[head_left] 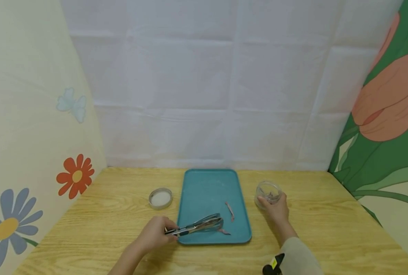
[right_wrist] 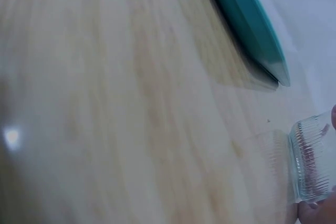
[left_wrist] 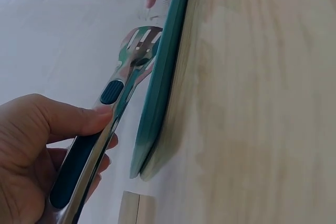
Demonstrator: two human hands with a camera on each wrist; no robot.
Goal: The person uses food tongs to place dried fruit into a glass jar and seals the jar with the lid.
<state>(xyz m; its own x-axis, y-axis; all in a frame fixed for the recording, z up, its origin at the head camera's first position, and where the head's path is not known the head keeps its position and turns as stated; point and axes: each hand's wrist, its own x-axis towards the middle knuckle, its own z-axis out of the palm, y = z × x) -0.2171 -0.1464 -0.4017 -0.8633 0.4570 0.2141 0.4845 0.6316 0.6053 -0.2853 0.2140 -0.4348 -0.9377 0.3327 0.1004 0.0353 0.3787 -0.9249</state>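
Observation:
My left hand (head_left: 157, 235) grips a pair of metal tongs (head_left: 197, 227) with dark inset handles, thumb on top in the left wrist view. The slotted head (left_wrist: 140, 45) of the tongs hangs low over the front of a teal tray (head_left: 207, 191). Two thin pinkish strips are on the tray: one strip (head_left: 229, 211) to the right, another strip (head_left: 225, 232) by the tongs' tip. To the tray's right, my right hand (head_left: 277, 210) holds a clear ribbed glass jar (right_wrist: 310, 156) around its side. The jar is uncapped and stands on the table, with some small pieces inside.
A round lid (head_left: 160, 198) with a pale inside lies on the wood-grain table (head_left: 121, 214), left of the tray. A white cloth (head_left: 176, 95) hangs behind the table. Flower-printed sheets flank both sides. Something black and yellow (head_left: 274, 265) is at the right sleeve.

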